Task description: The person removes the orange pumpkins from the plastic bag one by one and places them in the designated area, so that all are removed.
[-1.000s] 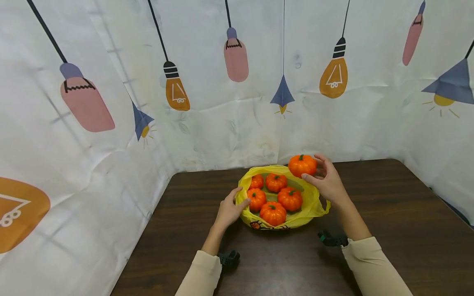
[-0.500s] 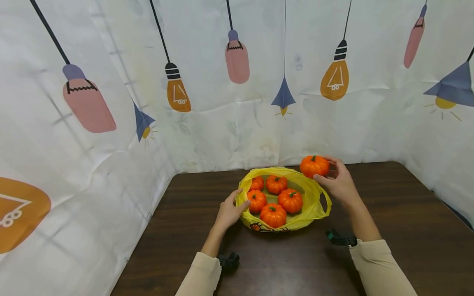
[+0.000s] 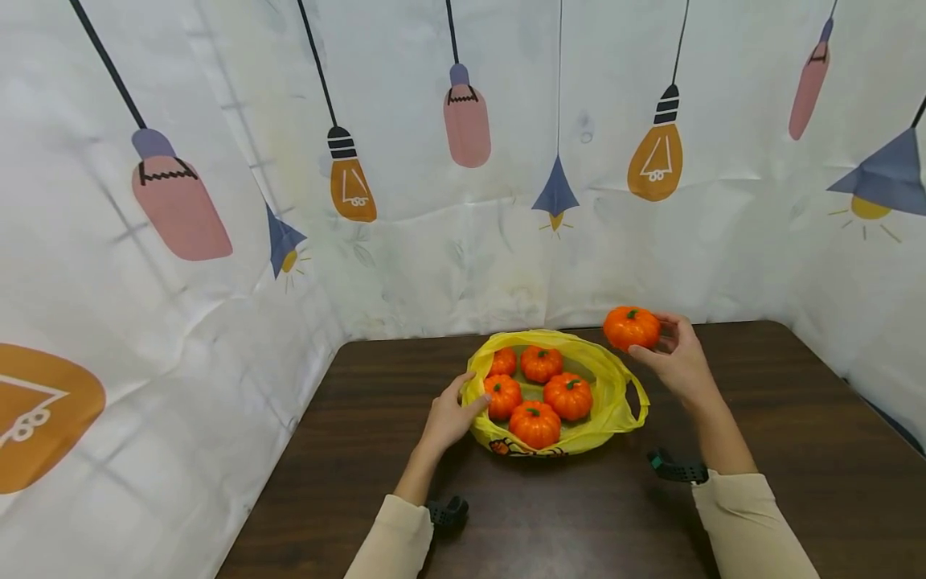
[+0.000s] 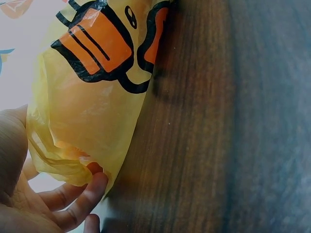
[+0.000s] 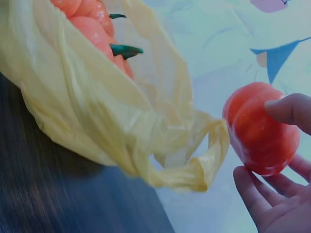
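Note:
A yellow plastic bag stands on the table with its mouth wide, several small orange toy pumpkins inside. At its left side my left hand grips the rim, thumb over the inner side and fingers outside; the left wrist view shows the fingers against the thin plastic. Up and to the right of the bag, my right hand holds another pumpkin with a green stem, between thumb and fingers. In the right wrist view that pumpkin hangs just beside the bag's loop handle.
The dark wood-grain table extends around the bag on both sides. A white cloth backdrop with printed lamps rises behind the table and along its left and right. Black straps circle both wrists.
My right hand has carried the pumpkin to the right, from above the bag's right rim to beyond it. My left hand stays on the bag, and the view has tilted slightly.

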`<action>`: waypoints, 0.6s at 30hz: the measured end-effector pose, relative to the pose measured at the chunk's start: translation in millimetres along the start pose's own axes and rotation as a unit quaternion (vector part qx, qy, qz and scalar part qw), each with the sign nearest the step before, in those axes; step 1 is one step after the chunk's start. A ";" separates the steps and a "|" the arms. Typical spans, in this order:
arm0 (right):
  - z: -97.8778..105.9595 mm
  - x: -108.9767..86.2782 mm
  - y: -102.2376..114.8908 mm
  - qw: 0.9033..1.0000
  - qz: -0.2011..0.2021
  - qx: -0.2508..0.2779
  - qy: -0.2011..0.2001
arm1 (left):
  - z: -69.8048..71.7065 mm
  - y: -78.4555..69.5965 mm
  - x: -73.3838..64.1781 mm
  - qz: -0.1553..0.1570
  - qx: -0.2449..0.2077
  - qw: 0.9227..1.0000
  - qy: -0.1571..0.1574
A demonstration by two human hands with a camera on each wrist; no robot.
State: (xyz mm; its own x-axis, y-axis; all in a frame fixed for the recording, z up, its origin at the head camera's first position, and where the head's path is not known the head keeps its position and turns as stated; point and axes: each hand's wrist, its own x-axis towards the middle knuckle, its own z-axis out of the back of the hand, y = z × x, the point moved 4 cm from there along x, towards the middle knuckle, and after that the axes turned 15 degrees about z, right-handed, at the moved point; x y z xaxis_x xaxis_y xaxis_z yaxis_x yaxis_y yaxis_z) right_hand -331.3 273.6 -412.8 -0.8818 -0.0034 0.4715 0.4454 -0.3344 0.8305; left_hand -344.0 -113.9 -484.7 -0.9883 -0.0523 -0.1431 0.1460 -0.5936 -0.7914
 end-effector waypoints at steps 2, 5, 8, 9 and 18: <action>2.2 0.0 -2.2 1.000 -0.003 0.000 -0.002 | -0.4 0.0 0.7 0.001 0.001 1.000 -0.001; 5.2 -0.1 -6.8 1.000 -0.008 -0.002 -0.001 | -0.6 -0.1 0.8 0.001 0.002 1.000 -0.003; 7.4 -0.4 -13.1 1.000 -0.011 -0.006 0.000 | -0.3 -0.2 -0.1 0.001 0.002 1.000 -0.002; 8.0 -0.7 -15.7 1.000 -0.013 -0.007 0.000 | -0.1 -0.2 -0.3 0.002 0.002 1.000 -0.002; 10.9 -7.4 -36.8 0.999 -0.042 -0.013 -0.001 | 0.5 -1.1 -2.6 -0.002 0.006 1.000 -0.004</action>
State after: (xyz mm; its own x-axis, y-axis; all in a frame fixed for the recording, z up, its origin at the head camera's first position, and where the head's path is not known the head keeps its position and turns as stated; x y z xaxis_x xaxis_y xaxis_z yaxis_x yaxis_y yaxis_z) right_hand -339.5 296.2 -443.6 -0.9154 0.0278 0.4015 0.3658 -0.3585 0.8589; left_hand -341.5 -113.5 -483.2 -0.9893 -0.0571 -0.1346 0.1415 -0.6041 -0.7842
